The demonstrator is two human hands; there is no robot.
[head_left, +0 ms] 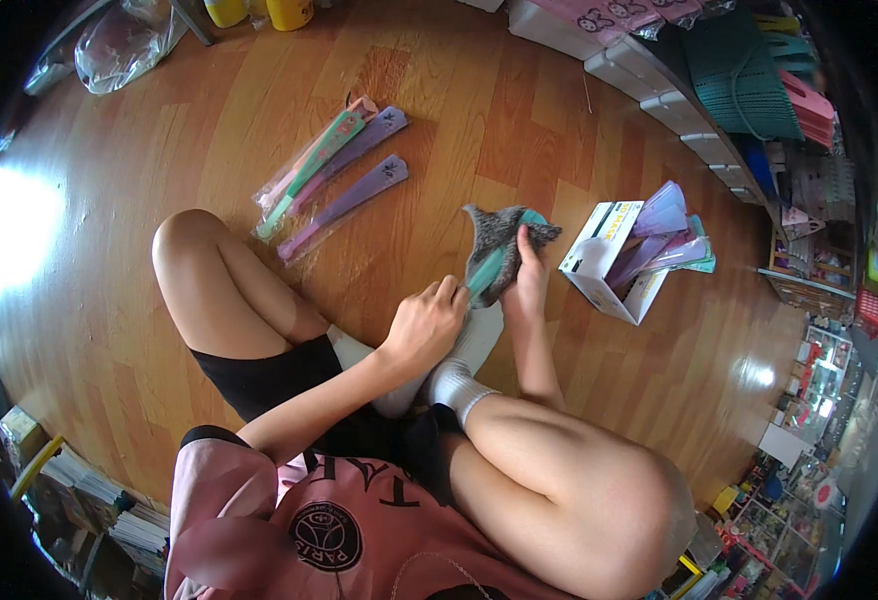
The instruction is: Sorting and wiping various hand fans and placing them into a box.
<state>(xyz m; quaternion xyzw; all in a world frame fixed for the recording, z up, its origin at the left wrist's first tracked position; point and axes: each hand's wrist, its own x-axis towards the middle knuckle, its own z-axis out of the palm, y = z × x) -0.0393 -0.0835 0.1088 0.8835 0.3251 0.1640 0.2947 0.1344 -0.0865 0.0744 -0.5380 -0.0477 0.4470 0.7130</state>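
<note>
My left hand [429,318] is closed on the lower end of a mint-green, slim item that looks like a folded hand fan [486,271]. My right hand [527,277] grips a grey fuzzy cloth [495,232] wrapped around the fan's upper part, thumb on top. A bit of green shows above the cloth. On the floor to the left lie several similar folded fans in clear sleeves, among them a purple one [349,205] and a green one [311,170]. To the right, an open white box [599,262] holds several purple and green fans [662,213].
I sit cross-legged on a wood-look floor [459,120]. Along the right stand shelves with white drawers [649,85] and a teal basket [744,80]. Yellow containers [289,12] and a clear plastic bag [124,48] are at the far left. Stacked papers [139,535] sit lower left.
</note>
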